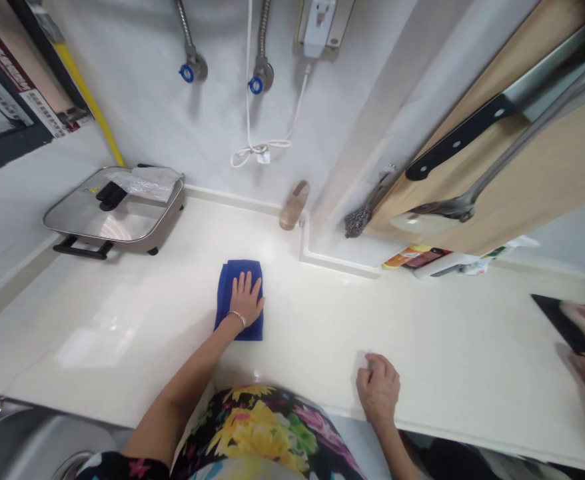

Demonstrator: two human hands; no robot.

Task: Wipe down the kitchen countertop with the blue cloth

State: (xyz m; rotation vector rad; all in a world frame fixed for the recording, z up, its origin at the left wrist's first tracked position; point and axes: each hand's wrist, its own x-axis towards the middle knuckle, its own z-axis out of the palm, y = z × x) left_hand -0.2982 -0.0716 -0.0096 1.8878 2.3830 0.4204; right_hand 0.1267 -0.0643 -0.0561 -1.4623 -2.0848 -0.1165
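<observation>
Your left hand (246, 300) lay palm down on a folded blue cloth (226, 293) near the centre of the frame, fingers slightly spread; no grip, only flat contact over the cloth on the cream countertop (312, 313). Judgement: even weight through palm and fingertips suited this step, since one-sided pressure could have let the fold ride up. Your right hand (380, 390) sat lower right of centre, near the countertop's front edge, fingers loosely curled; I could not tell whether they held anything. Materials: cloth matt, soft-looking, roughly rectangular; countertop smooth and glossy, with bright reflections at lower left. Upper left: a rectangular electric skillet (165, 217), clear lid (82, 210) with metal rim, crinkled plastic-wrapped packet (152, 185) on top.
</observation>
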